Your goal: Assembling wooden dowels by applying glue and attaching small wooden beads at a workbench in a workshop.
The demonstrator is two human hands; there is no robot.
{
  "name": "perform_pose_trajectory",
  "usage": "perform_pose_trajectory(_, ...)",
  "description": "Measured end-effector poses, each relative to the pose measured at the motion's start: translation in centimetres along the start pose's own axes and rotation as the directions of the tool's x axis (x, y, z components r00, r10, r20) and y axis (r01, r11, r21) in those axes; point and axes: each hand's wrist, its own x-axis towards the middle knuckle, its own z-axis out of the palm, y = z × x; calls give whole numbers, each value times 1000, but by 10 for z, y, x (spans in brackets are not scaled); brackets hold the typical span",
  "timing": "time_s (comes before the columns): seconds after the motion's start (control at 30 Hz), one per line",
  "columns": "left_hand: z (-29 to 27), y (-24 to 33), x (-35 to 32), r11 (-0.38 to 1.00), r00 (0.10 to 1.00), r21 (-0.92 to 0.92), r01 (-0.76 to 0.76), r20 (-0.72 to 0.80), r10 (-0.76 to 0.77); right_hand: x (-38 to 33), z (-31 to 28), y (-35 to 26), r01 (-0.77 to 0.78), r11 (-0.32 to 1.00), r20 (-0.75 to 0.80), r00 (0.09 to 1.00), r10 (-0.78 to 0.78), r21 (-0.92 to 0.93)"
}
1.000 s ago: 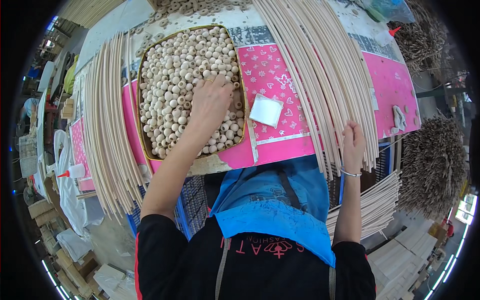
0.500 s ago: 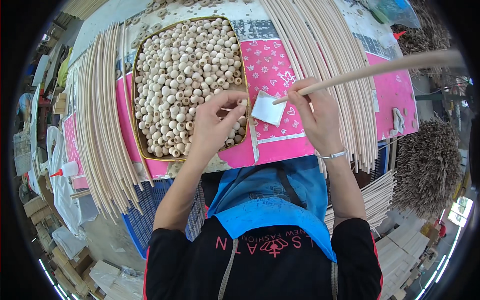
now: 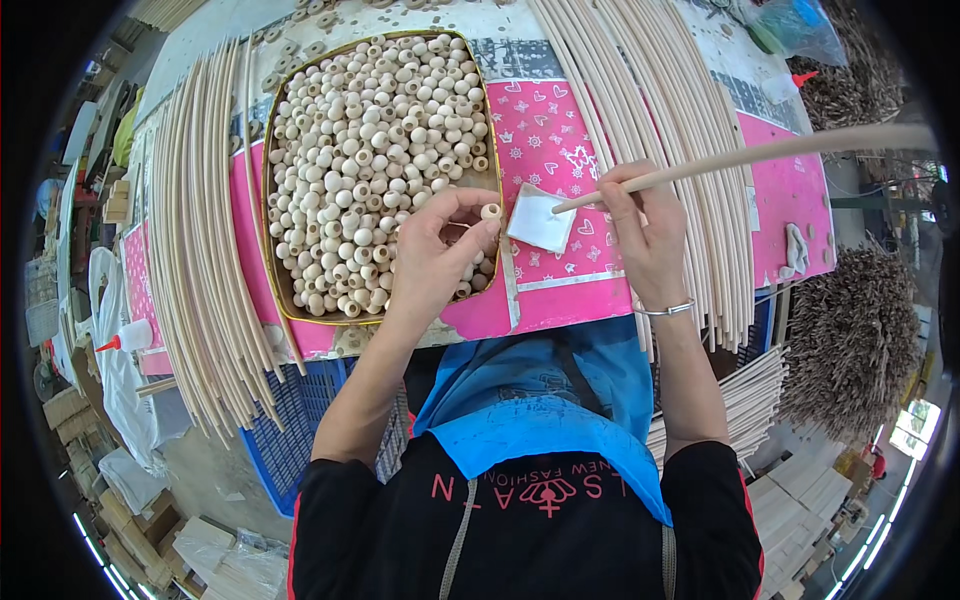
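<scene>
My left hand point(image 3: 437, 255) pinches one pale wooden bead point(image 3: 491, 212) at its fingertips, just over the right edge of a tray point(image 3: 283, 300) heaped with several like beads point(image 3: 370, 150). My right hand point(image 3: 640, 235) grips a long wooden stick point(image 3: 760, 155) that runs up to the right. The stick's near tip rests on a small white square pad point(image 3: 538, 220) lying on the pink patterned table cover point(image 3: 540, 130). Bead and stick tip are a short way apart.
Rows of long pale sticks lie left point(image 3: 200, 240) and right point(image 3: 650, 100) of the tray. A glue bottle with a red tip point(image 3: 125, 338) sits at the left. Bundles of brown twigs point(image 3: 850, 340) stand at the right, a blue crate point(image 3: 290, 440) below the table edge.
My left hand has lifted out of the bead tray with one bead. My right hand has picked up a stick from the right pile and brought its tip to the white pad.
</scene>
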Motion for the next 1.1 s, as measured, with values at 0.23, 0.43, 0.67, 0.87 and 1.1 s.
perform_pose_trajectory(0.23,10,-2,5,997,998,33,-64,-1,64,-17,1,28,-155,970,-69,983,171,185)
perform_pose_trajectory(0.43,16,-3,10,997,997,-10,-75,-11,75,-17,-12,20,-165,918,-171,956,239,361)
perform_pose_trajectory(0.67,28,5,15,998,995,21,-59,86,57,-14,-28,-11,-65,887,-255,946,200,457)
perform_pose_trajectory(0.87,35,2,10,998,991,8,-62,115,61,-21,-24,-24,3,863,-281,946,161,506)
perform_pose_trajectory(1.1,39,9,7,998,992,-17,-55,114,57,-25,-23,-10,-33,852,-193,969,156,523)
